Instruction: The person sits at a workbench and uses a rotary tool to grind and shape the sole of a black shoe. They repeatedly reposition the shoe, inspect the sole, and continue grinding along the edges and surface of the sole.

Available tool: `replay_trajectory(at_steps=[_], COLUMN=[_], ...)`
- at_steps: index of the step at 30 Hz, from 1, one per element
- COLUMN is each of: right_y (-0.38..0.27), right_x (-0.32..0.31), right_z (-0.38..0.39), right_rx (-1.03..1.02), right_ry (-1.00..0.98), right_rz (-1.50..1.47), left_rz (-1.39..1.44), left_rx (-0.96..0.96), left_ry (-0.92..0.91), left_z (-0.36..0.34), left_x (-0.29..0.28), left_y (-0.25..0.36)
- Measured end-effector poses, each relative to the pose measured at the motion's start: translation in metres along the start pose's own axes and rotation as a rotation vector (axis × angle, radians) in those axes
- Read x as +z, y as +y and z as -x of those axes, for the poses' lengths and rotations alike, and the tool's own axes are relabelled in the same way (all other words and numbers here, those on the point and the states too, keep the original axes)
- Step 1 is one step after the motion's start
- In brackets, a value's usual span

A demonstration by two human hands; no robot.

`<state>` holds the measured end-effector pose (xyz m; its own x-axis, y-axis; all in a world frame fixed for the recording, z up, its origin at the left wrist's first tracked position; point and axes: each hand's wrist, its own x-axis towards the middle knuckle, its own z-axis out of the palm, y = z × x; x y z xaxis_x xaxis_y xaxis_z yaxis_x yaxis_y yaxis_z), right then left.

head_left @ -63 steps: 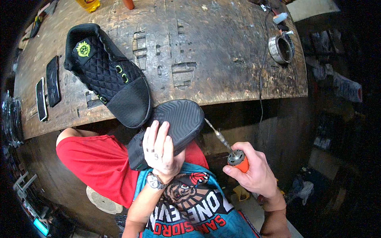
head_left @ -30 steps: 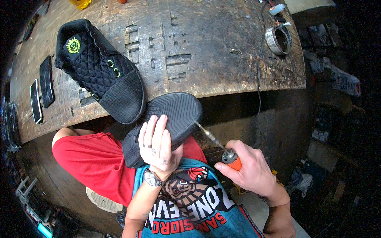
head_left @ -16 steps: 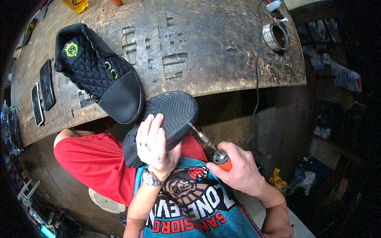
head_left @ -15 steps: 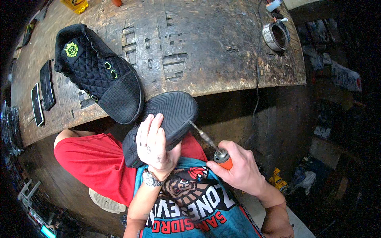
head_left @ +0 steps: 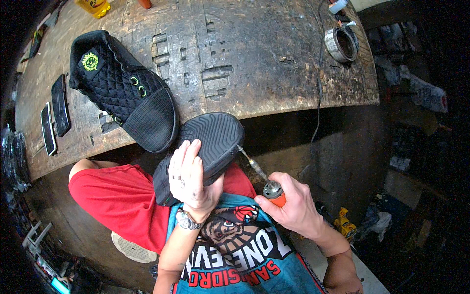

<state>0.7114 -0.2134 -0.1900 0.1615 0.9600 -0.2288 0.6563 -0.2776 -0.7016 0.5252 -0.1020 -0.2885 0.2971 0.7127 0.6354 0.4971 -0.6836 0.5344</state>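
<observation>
My left hand (head_left: 188,171) is wrapped around a black shoe (head_left: 215,134), its grooved sole turned up, in front of the table's near edge. The fingers lie across the sole; the thumb side is partly hidden. In my right hand (head_left: 296,203) is an orange rotary tool (head_left: 275,193) with a metal collar and a long thin shaft. The shaft points up and left, its tip at the right edge of the sole near the toe. Whether the tip presses in or only touches, I cannot tell. A second black shoe (head_left: 125,90), quilted with a green emblem, lies on the table.
Two phones (head_left: 60,105) lie on the left of the worn wooden table (head_left: 264,59). A round ring-shaped container (head_left: 340,45) stands at the right, beside a dark cable (head_left: 319,73) hanging over the edge. A yellow bottle (head_left: 95,7) is at the far left.
The rotary tool's tip has shifted slightly up and to the right along the sole's edge. My left hand keeps its hold on the shoe.
</observation>
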Motion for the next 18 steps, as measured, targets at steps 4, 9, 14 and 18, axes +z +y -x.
replay_trajectory(at_steps=[4, 9, 14, 18], right_y=[-0.0021, -0.0030, -0.0023, -0.0037], right_x=[0.0005, 0.0028, 0.0027, 0.0018], right_z=[0.0027, 0.0018, -0.0001, 0.0004], right_rx=[0.034, 0.001, 0.013, 0.002], right_ry=[-0.024, -0.011, -0.021, -0.038], right_rz=[-0.025, -0.012, -0.005, -0.013], left_rz=[0.016, 0.001, -0.006, -0.008], left_rx=[0.000, 0.008, 0.016, 0.016], left_ry=[0.000, -0.007, -0.008, -0.010], left_z=[0.0003, 0.0011, 0.0005, -0.0002], left_x=[0.0000, 0.0000, -0.0008, -0.0011], left_y=[-0.0012, -0.0019, -0.0024, -0.0020])
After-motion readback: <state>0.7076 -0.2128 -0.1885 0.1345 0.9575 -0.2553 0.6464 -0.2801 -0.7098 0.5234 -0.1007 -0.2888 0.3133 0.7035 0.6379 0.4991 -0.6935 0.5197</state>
